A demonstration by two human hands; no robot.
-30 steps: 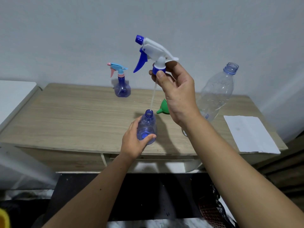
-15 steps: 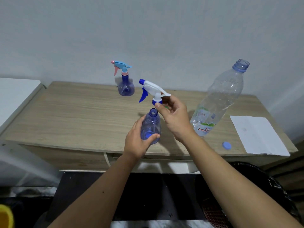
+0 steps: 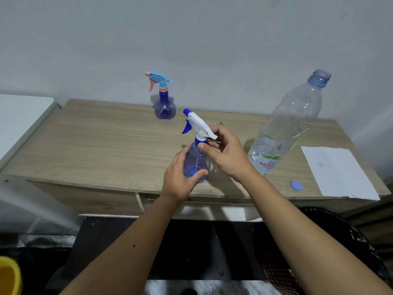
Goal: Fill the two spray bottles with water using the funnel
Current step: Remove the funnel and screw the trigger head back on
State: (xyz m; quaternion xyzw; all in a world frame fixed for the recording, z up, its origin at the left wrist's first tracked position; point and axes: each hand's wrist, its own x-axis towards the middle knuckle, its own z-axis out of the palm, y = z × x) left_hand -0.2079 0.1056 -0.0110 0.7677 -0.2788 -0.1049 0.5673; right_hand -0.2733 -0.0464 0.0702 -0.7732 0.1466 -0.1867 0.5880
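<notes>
A small blue spray bottle [image 3: 196,161] stands near the front edge of the wooden table [image 3: 95,141]. My left hand [image 3: 180,177] grips its round body. The white and blue trigger head [image 3: 196,124] sits on the bottle's neck, and my right hand [image 3: 225,154] pinches its blue collar. A second blue spray bottle [image 3: 164,105] with a light blue and pink head stands at the back. Only a green tip of the funnel [image 3: 220,123] shows behind my right hand. A large clear water bottle [image 3: 291,124], uncapped, stands to the right.
A blue bottle cap [image 3: 296,185] lies near the table's front right edge. A white sheet of paper [image 3: 338,173] covers the right end. A white surface [image 3: 19,118] adjoins the table on the left. A black bin [image 3: 340,241] sits below right.
My right hand has lowered the trigger head from high above the table down onto the bottle's neck, its tube now inside. My left hand kept holding the bottle.
</notes>
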